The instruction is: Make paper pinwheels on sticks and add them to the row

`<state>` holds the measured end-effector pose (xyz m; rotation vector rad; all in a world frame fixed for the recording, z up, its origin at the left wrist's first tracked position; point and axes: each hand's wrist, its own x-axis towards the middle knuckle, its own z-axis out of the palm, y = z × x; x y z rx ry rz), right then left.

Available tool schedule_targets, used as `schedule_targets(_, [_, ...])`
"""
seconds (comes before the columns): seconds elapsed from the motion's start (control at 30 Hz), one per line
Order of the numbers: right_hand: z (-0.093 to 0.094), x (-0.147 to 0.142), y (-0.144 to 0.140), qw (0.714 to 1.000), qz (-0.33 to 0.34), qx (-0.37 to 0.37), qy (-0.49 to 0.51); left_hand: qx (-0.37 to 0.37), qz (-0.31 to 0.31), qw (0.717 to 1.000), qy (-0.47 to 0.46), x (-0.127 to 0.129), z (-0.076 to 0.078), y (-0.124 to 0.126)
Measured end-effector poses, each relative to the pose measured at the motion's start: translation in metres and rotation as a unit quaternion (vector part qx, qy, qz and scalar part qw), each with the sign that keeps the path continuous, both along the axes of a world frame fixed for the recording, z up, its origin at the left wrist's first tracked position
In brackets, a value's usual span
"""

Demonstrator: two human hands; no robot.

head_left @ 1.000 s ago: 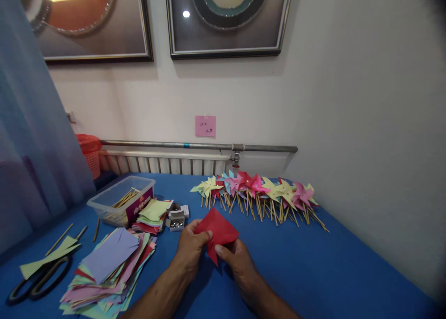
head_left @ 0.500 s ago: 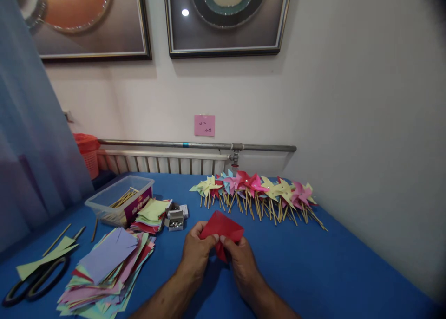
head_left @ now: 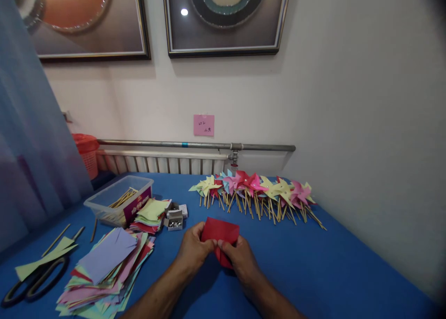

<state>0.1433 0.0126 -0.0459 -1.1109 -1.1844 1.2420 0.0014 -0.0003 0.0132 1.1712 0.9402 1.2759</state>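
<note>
Both of my hands grip one red paper sheet (head_left: 220, 231) just above the blue table (head_left: 313, 268). My left hand (head_left: 193, 250) pinches its lower left part and my right hand (head_left: 240, 259) pinches its lower middle, thumbs close together. The sheet is bent over on itself, its top edge level. Left of my hands lies a loose pile of coloured paper squares (head_left: 104, 268). A small box of metal pins (head_left: 175, 220) sits just beyond my left hand.
A row of finished paper pinwheels on sticks (head_left: 258, 193) lies along the far table edge. A clear plastic tub of wooden sticks (head_left: 120, 200) stands far left. Black scissors (head_left: 33, 282) and loose sticks lie near left. A wall runs along the right.
The red sheet went from an upright diamond to a bent-over, flatter shape. My hands drew closer together on it and the view shifted slightly.
</note>
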Motion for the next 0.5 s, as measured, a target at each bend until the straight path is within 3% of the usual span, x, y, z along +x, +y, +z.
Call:
schedule_targets(0.37, [0.031,-0.004,-0.014,0.998,0.003,0.006,0.055,-0.017,0.032,0.998,-0.052,0.006,-0.004,0.000])
schedule_targets(0.5, [0.030,-0.004,-0.012,0.998,-0.022,-0.011,0.055,-0.022,0.035,0.998,-0.044,0.007,-0.006,0.000])
